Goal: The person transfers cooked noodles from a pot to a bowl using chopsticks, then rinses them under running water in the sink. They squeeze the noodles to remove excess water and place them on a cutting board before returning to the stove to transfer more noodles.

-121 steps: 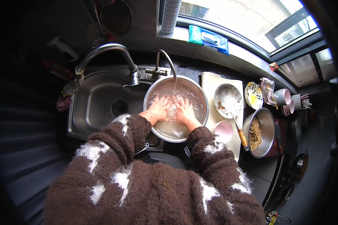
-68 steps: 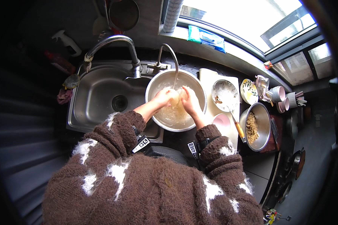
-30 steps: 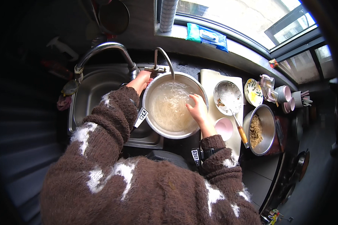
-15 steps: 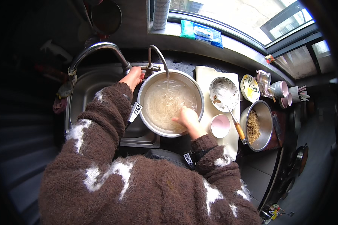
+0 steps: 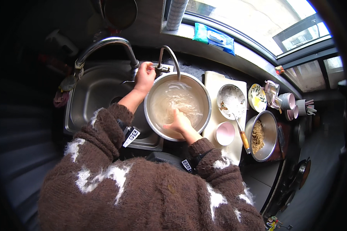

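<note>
A large steel basin (image 5: 147,111) of cloudy water stands by the sink's right side, and pale, thin noodle-like strands (image 5: 173,104) lie blurred in the water. My right hand (image 5: 180,124) dips into it, thumb and forefinger spread apart; its other fingertips are hidden under the water. Over the basin's far rim curves the thin spout (image 5: 176,61) of a small tap. My left hand (image 5: 144,79) is at that tap's base, fingers closed at its small handle (image 5: 155,67), which they partly cover.
Left is a steel sink (image 5: 92,92) with a large faucet (image 5: 108,39). On a pale board (image 5: 214,79) at right are a bowl with a skimmer (image 5: 241,133) and a pink bowl (image 5: 224,133). Beyond stands a steel bowl (image 5: 271,133) of brown shreds. Wipes (image 5: 216,37) lie on the sill.
My left hand has risen at the small tap. My right hand has moved left within the basin, and the water is swirling. The stream seen under the spout no longer shows clearly. The view has shifted slightly.
</note>
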